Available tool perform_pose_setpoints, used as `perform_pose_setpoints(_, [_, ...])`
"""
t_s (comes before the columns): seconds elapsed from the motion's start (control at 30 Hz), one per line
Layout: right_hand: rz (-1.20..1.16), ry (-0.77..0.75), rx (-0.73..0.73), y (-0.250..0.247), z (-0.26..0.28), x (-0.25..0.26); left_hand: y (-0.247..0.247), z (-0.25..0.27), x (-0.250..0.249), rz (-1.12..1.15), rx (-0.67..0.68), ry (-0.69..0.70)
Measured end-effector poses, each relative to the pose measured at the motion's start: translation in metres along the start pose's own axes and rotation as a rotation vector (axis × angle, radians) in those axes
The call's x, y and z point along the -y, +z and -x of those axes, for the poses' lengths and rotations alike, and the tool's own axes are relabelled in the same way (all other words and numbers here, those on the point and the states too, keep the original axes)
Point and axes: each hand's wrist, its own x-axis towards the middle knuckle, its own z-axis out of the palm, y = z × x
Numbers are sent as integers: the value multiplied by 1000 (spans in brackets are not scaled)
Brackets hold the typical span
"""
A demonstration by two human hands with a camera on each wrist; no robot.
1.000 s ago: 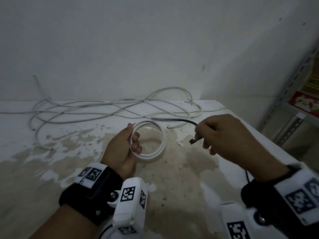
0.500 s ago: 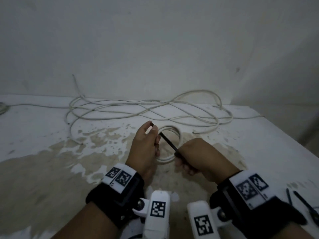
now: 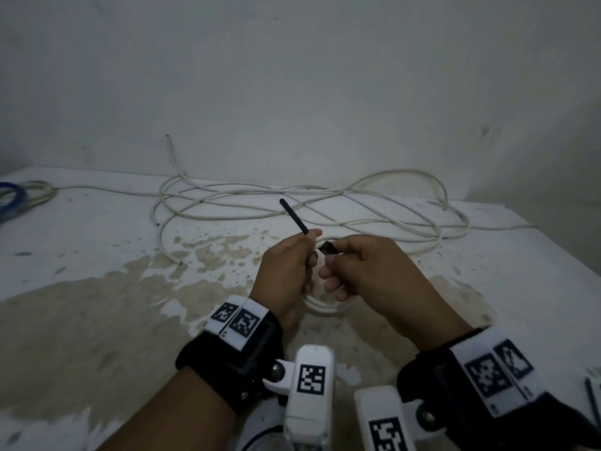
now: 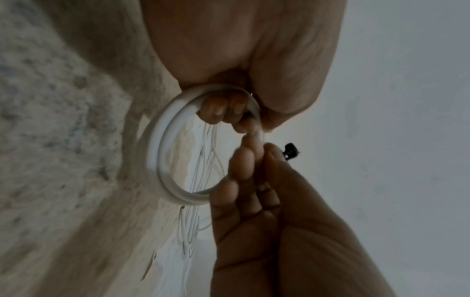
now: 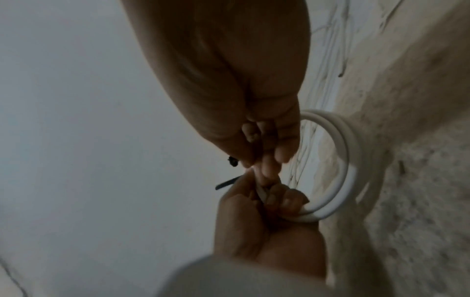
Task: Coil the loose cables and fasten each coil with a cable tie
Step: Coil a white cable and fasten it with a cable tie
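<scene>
left wrist: black strap (image 3: pixel 227 369), white tag block (image 3: pixel 239 322) | right wrist: black strap (image 3: pixel 455 402), white checkered tags (image 3: pixel 497 372) | forearms bare

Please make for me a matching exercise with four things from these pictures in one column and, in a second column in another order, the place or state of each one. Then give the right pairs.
Things:
1. small white round cable coil
2. thin black plastic cable tie
3. long loose white cable
4. blue cable coil

Places or states:
A. spread in tangled loops near the wall
B. at the table's far left edge
C. gripped in the left hand
D. one end in each hand, head at the right hand

Pairs: 1-C, 2-D, 3-A, 4-B
</scene>
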Motion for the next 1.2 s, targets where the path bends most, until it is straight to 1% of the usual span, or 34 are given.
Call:
perform_pose_setpoints(0.1, [269, -172, -119, 3, -6, -2, -2, -1, -8, -114, -33, 4])
perform_pose_setpoints(0.13, [317, -220, -138, 4, -8, -3, -3, -1, -10, -137, -37, 8])
perform_pose_setpoints(0.2, [366, -270, -145, 7, -12, -6, -8, -3, -14, -163, -36, 29])
perform_pose_setpoints(0.33, [213, -270, -145, 12, -14, -11, -13, -6, -17, -224, -17, 87])
perform_pose_setpoints(0.4, [177, -298, -177, 14, -13, -12, -13, -6, -18, -272, -20, 112])
perform_pose_setpoints(0.53, [-15, -298, -236, 16, -11, -17, -10, -3, -18, -322, -29, 146])
perform_pose_setpoints(0.7, [27, -356, -389, 13, -9, -27, -3, 2, -17, -446, -60, 227])
perform_pose_setpoints(0.77, [16, -371, -413, 12, -8, -30, -3, 3, -17, -452, -50, 242])
perform_pose_setpoints(0.9, [-7, -400, -457, 9, -6, -33, -2, 4, -16, -524, -55, 323])
perform_pose_setpoints(1.03, [-42, -405, -477, 8, -3, -33, -1, 6, -17, -671, -9, 355])
perform_pose_setpoints(1.2, [92, -476, -536, 8, -3, -33, 3, 12, -21, -733, -15, 387])
